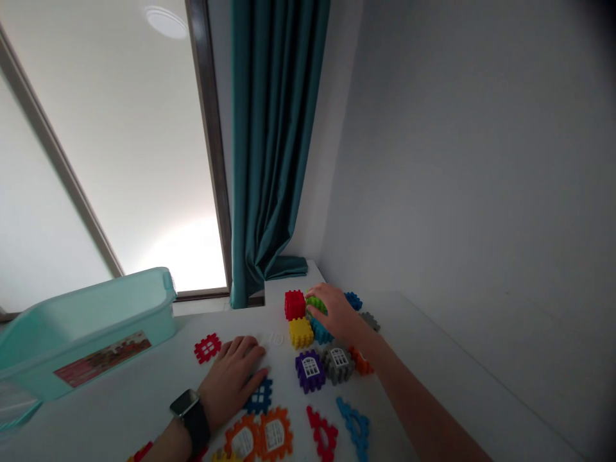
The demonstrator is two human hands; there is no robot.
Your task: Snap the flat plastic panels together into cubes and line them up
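My right hand (pixel 334 310) reaches over the cluster of toy building blocks, its fingers curved around a green block (pixel 316 303). Next to that one stand a red block (pixel 294 305) and a yellow block (pixel 301 333). A teal block (pixel 321 331) shows under my right hand. My left hand (pixel 233 375) lies flat on the table, fingers stretched out and nothing in them. Its thumb rests at the edge of a dark blue window panel (pixel 260 396). Beyond its knuckles lies a red window panel (pixel 208 348).
Nearer me are a purple block (pixel 310 370) and a grey block (pixel 338 362), both with white windows. Orange panels (pixel 276 434), a red trim piece (pixel 323 434) and a blue trim piece (pixel 355 426) lie in front. At left stands a mint tub (pixel 163 314); a wall borders the right.
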